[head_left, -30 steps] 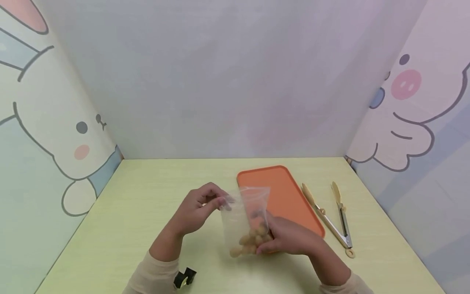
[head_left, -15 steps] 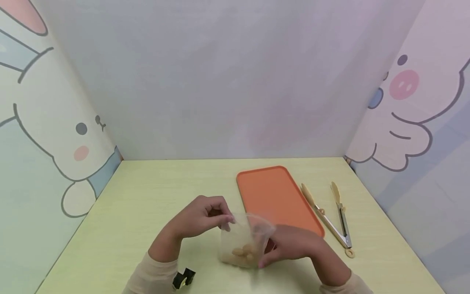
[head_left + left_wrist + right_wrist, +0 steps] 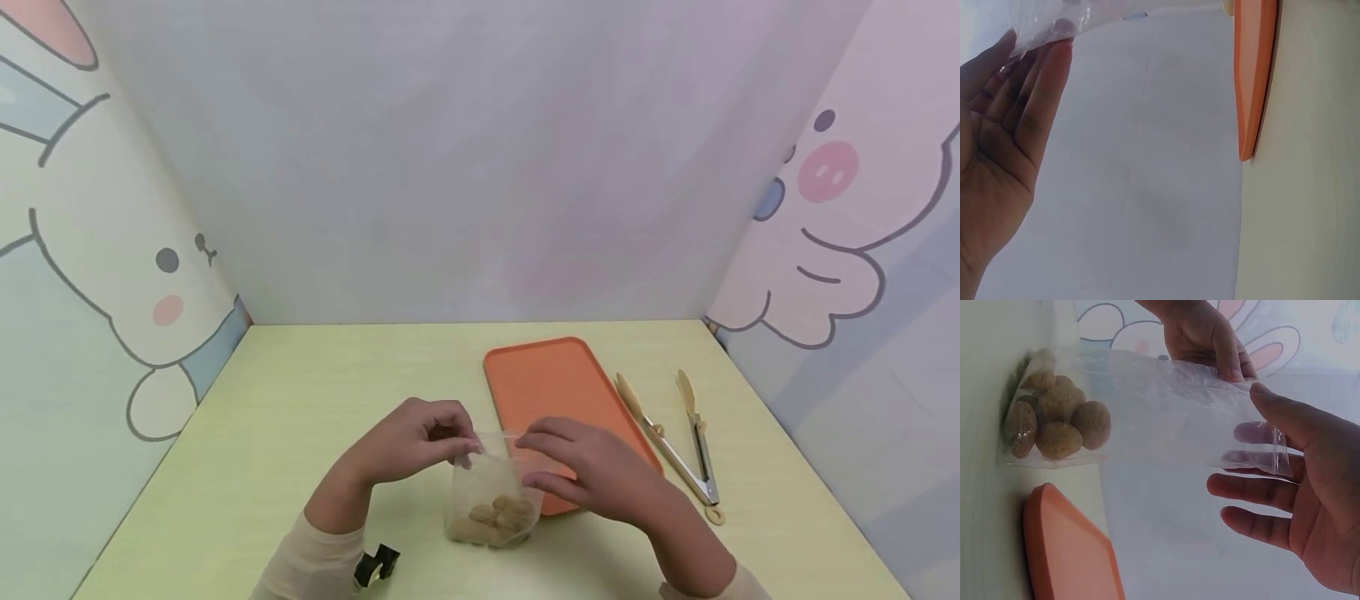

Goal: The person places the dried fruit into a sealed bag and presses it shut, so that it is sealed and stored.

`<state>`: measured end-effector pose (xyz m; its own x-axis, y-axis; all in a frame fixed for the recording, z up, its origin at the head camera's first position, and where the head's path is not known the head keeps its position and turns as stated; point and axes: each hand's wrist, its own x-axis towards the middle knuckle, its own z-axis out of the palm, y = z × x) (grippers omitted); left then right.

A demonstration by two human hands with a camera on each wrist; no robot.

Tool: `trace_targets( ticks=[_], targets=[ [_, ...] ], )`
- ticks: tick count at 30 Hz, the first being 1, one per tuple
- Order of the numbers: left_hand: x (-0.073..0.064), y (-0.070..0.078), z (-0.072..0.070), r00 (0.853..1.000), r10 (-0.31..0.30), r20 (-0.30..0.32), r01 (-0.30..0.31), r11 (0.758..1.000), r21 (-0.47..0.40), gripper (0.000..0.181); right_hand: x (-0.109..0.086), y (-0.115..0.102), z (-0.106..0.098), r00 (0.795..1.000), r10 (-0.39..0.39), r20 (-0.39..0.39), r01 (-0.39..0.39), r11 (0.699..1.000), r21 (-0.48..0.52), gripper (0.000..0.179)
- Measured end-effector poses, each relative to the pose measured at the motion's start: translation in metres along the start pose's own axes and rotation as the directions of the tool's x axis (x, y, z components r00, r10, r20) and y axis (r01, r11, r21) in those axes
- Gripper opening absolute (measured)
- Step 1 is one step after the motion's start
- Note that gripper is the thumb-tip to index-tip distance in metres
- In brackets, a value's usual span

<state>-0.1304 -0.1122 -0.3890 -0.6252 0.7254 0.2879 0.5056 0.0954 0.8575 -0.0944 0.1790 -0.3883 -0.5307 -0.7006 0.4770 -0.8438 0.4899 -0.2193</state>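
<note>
A clear plastic bag (image 3: pixel 491 492) stands upright on the table, with several roundish brown, nut-like pieces (image 3: pixel 1059 419) at its bottom. My left hand (image 3: pixel 420 442) pinches the left corner of its top edge between thumb and fingers. At the right side of the mouth is my right hand (image 3: pixel 592 462); its fingers are spread and nearly straight. The right wrist view has that thumb on the near side of the bag and two fingers showing through the film, the other two reaching past its edge. In the left wrist view, only the bag's upper part (image 3: pixel 1079 19) shows.
An orange tray (image 3: pixel 540 383) lies behind and right of the bag, partly covered by the right hand. Spread tongs (image 3: pixel 682 462) with tan tips lie farther right. A small black object (image 3: pixel 377 565) is beside the left sleeve. Patterned walls (image 3: pixel 480 183) enclose the table.
The bag has come down onto the table, its contents settling at the bottom. My right hand has let go of the lower side and moved up to the mouth. The left hand lowered, still pinching.
</note>
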Motion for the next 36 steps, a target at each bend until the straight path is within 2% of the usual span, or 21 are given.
trace_targets(
  ticks=[4,7,13,18,22,29,36],
  targets=[
    [0.000,-0.001,-0.001,1.000,0.000,-0.001,0.000,1.000,0.007,0.007,-0.003,0.004,-0.005,0.998,0.058,0.012,-0.059,0.998,0.032,0.033],
    [-0.001,0.000,-0.001,1.000,-0.012,-0.001,0.012,1.000,0.021,0.007,-0.003,0.008,-0.007,0.998,0.054,0.022,-0.056,0.995,0.088,0.029],
    [-0.004,0.002,-0.004,0.999,-0.041,0.019,0.040,0.998,0.045,0.007,-0.005,0.015,-0.008,0.998,0.059,0.014,-0.060,0.990,0.125,0.021],
    [-0.006,0.002,-0.007,0.998,-0.023,0.051,0.020,0.998,0.061,0.005,-0.007,0.018,-0.007,0.998,0.062,0.006,-0.062,0.983,0.174,0.017],
    [-0.006,0.002,-0.008,0.998,0.000,0.060,-0.005,0.997,0.074,0.008,-0.007,0.020,-0.006,0.999,0.048,-0.002,-0.046,0.980,0.195,0.020],
    [-0.006,0.002,-0.008,0.999,-0.034,0.037,0.030,0.994,0.105,0.010,-0.008,0.021,-0.006,0.999,0.049,0.009,-0.050,0.975,0.215,0.029],
    [-0.006,0.005,-0.006,0.999,-0.047,0.025,0.043,0.990,0.136,0.005,-0.006,0.017,-0.006,0.988,0.157,0.014,-0.156,0.964,0.217,0.025]
  ],
)
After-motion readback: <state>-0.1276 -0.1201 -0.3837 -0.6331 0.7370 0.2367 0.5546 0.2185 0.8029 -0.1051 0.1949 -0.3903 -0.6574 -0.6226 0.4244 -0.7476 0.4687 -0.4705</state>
